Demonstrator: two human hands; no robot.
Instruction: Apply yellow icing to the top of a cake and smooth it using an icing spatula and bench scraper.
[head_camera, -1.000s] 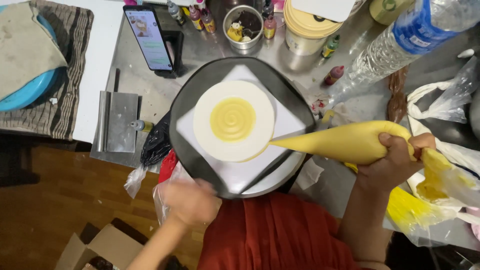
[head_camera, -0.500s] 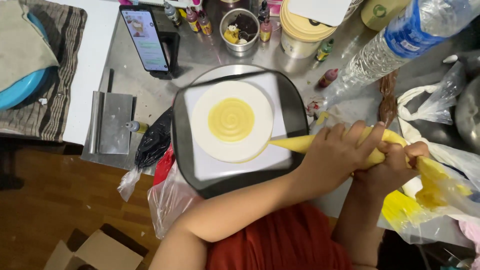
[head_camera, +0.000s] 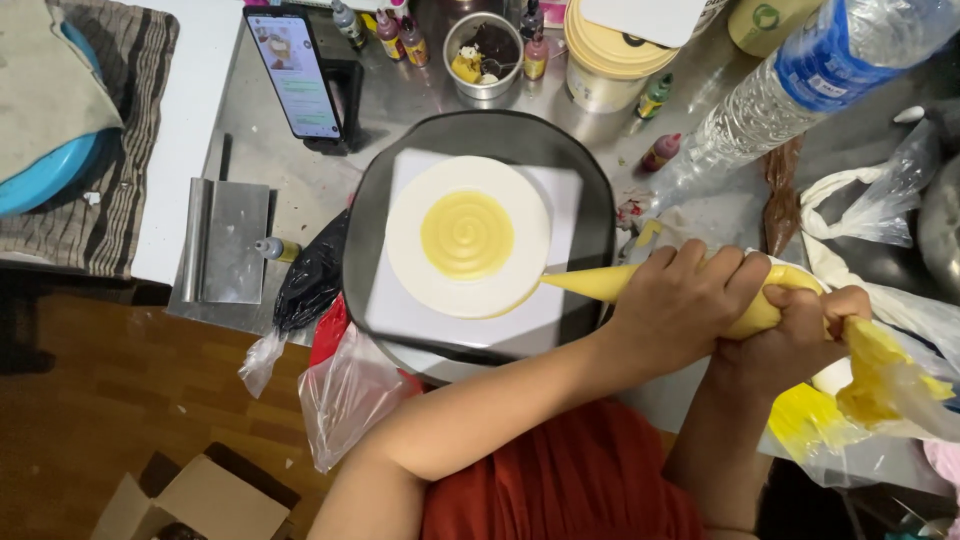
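Gripping yellow piping bag (head_camera: 640, 280) as before, left hand (head_camera: 680, 300), right hand (head_camera: 800, 330), nozzle unmoved

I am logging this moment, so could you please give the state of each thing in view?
Piping bag: yellow-filled, gripped by both hands, tip at the cake's edge.
Left hand: closed around the bag's front.
Right hand: squeezing the twisted end.
Round cake: white, yellow spiral in the centre.
Phone: screen lit, propped up.

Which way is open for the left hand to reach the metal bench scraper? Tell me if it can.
Probably yes. The left hand grips the yellow piping bag; once it lets go, only the turntable with the cake lies between it and the bench scraper.
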